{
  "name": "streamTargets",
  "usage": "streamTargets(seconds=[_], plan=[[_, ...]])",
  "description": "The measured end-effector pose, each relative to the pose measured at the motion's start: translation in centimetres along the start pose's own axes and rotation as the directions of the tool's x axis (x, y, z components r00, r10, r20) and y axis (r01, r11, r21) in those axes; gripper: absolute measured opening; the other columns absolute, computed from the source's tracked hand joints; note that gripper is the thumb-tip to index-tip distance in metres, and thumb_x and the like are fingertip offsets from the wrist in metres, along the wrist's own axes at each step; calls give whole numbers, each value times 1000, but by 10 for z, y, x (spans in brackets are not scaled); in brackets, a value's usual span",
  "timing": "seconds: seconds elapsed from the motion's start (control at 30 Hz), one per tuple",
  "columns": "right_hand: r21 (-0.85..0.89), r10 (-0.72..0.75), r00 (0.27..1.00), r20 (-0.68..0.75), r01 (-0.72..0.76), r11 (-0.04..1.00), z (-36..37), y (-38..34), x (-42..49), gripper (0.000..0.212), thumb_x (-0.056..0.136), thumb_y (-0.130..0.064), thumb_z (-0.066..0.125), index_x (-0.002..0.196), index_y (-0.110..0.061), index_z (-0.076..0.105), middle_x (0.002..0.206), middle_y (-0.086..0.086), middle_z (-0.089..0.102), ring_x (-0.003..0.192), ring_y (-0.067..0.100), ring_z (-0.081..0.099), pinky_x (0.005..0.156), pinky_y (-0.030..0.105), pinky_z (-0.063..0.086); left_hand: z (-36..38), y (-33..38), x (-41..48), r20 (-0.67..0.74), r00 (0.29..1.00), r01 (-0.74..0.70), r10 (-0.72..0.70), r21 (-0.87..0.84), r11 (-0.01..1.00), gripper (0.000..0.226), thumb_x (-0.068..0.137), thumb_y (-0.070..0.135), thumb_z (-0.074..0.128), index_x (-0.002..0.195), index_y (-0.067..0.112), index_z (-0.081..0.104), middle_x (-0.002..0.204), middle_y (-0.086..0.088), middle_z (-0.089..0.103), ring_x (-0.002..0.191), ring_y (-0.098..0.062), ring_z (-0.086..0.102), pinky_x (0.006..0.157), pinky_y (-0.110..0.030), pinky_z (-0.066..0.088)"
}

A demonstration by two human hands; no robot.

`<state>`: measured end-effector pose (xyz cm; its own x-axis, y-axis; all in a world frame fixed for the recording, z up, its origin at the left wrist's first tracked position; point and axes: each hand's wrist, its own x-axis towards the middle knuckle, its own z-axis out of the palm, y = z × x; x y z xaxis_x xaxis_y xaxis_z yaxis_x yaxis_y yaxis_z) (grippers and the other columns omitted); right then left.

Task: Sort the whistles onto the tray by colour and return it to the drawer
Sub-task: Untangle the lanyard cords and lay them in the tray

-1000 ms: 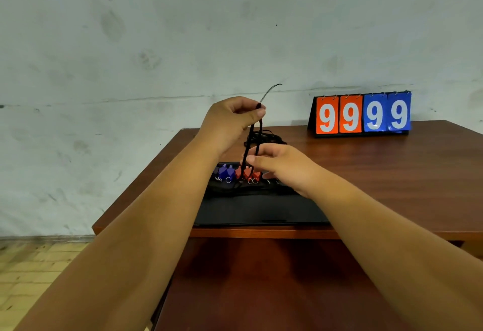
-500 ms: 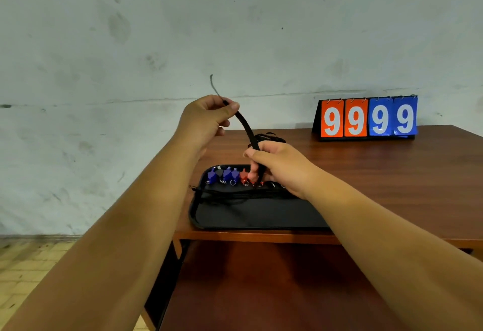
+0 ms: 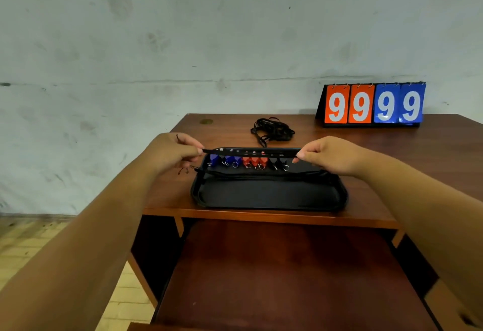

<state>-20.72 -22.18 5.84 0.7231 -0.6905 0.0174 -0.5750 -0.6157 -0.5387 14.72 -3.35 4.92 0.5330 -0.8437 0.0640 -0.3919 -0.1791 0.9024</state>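
A black tray (image 3: 269, 194) lies near the desk's front edge. Along its far side stand blue whistles (image 3: 224, 160), red whistles (image 3: 254, 162) and black whistles (image 3: 278, 162) in a row, grouped by colour. Black cords lie across the tray just in front of them. My left hand (image 3: 173, 151) and my right hand (image 3: 326, 155) each pinch one end of a black lanyard (image 3: 251, 151), held taut and level just above the whistle row.
A loose pile of black lanyards (image 3: 273, 129) lies on the wooden desk (image 3: 392, 152) behind the tray. A flip scoreboard (image 3: 373, 104) reading 9999 stands at the back right. Below the desk front an open drawer (image 3: 287, 278) juts toward me.
The lanyard was held upright between my hands. My left hand swung left and down, my right hand moved right, and the strap now stretches level over the whistles.
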Motion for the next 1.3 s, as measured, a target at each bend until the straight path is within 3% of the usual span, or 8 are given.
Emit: streamTargets(seconds=[0.07, 0.2, 0.53, 0.7, 0.97, 1.1, 1.23, 1.3], plan=[[-20, 14, 1000, 13, -14, 1000, 2, 11, 1, 23, 109, -45, 57, 111, -41, 80, 109, -13, 75, 106, 11, 67, 92, 32, 45, 4, -7, -3, 24, 999, -39, 35, 175, 984, 7, 89, 18, 85, 93, 24, 86, 82, 3, 81, 67, -7, 69, 65, -25, 54], [-114, 15, 1000, 10, -13, 993, 12, 25, 5, 27, 107, -41, 63, 126, -31, 78, 122, -13, 70, 117, 12, 63, 99, 31, 43, 11, -18, -3, 79, 996, -70, 49, 279, 958, 9, 87, 22, 88, 90, 30, 88, 87, 17, 81, 88, -5, 71, 75, -22, 50], [-230, -65, 998, 0, 63, 971, 21, 31, 15, 21, 99, -36, 75, 120, -36, 78, 113, -13, 68, 105, 7, 65, 96, 32, 54, 16, -25, 0, 73, 996, -76, 55, 329, 941, 15, 86, 15, 88, 91, 28, 88, 91, 6, 77, 84, -14, 67, 74, -25, 49], [-85, -68, 995, -70, 62, 994, 18, 37, 18, 14, 101, -45, 68, 107, -38, 79, 108, -17, 68, 102, 7, 64, 88, 28, 51, 13, -17, 1, 124, 989, -115, 82, 289, 950, 14, 85, 24, 90, 94, 34, 87, 89, 4, 77, 77, -8, 67, 75, -28, 53], [29, 15, 979, -205, -10, 1000, 15, 37, 49, 22, 106, -31, 60, 98, -37, 80, 103, -17, 74, 98, 8, 67, 85, 29, 55, 42, 28, 32, 119, 972, -232, 203, 331, 915, 9, 98, 39, 73, 99, 36, 82, 101, 20, 78, 99, 1, 69, 89, -25, 51], [72, 32, 975, -221, -16, 997, 17, 33, 73, 21, 106, -29, 61, 99, -36, 80, 104, -22, 71, 98, 0, 63, 77, 19, 45, 78, 45, 68, 161, 965, -255, 208, 393, 883, 11, 102, 35, 68, 103, 35, 80, 111, 20, 74, 102, 2, 67, 96, -29, 53], [85, 42, 976, -214, -25, 996, 21, 35, 103, 17, 106, -30, 63, 101, -34, 79, 108, -20, 72, 101, 0, 64, 77, 18, 44, 119, 46, 108, 237, 953, -280, 187, 463, 841, 21, 104, 19, 63, 113, 31, 77, 112, 11, 72, 92, -19, 73, 77, -26, 57], [90, 41, 978, -203, -23, 996, 22, 36, 115, 17, 106, -30, 62, 103, -33, 79, 108, -19, 71, 102, 1, 63, 78, 19, 44, 135, 42, 127, 275, 942, -315, 194, 518, 795, 33, 105, 8, 56, 115, 30, 78, 113, 4, 72, 77, -15, 66, 67, -26, 53]])
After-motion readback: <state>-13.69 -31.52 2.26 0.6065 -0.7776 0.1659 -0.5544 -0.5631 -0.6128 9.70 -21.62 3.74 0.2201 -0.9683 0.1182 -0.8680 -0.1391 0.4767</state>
